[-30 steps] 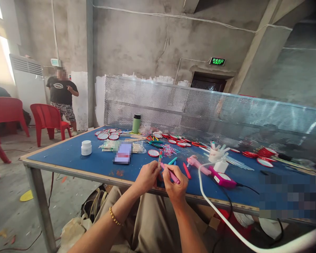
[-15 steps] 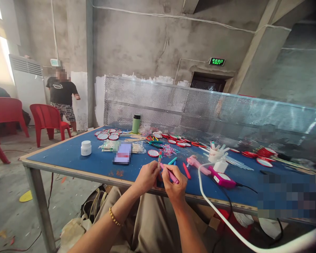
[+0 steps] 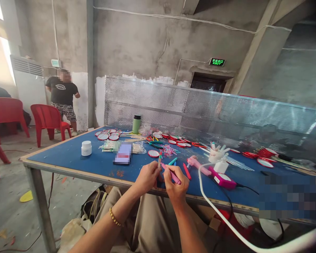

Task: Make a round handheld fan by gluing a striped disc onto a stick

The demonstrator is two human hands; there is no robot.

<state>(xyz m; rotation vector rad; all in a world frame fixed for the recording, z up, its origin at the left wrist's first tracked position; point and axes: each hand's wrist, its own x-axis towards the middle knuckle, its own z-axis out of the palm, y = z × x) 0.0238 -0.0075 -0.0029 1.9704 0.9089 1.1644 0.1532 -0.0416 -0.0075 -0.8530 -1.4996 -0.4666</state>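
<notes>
My left hand point(image 3: 146, 177) is closed in a pinch on a thin wooden stick point(image 3: 159, 159) that stands upright at the near edge of the blue table point(image 3: 68, 154). My right hand point(image 3: 176, 182) is closed round a pink marker point(image 3: 171, 173), whose tip touches the stick. Both hands meet just above the table's front rim. A gold bracelet point(image 3: 114, 216) sits on my left wrist. Loose coloured markers point(image 3: 186, 170) lie on the table just beyond my hands.
A pink glue gun point(image 3: 198, 165), a magenta device point(image 3: 222, 178) with a white cable point(image 3: 226, 225), a white jar point(image 3: 86, 148), a green bottle point(image 3: 136, 124) and several red-rimmed discs point(image 3: 107, 134) lie on the table. A perforated metal screen point(image 3: 200, 112) backs it. Red chairs point(image 3: 48, 119) and a standing person point(image 3: 63, 98) are at left.
My hands stay in place on the stick and marker, with only a slight shift of the marker. The standing person at left has turned and shifted a little.
</notes>
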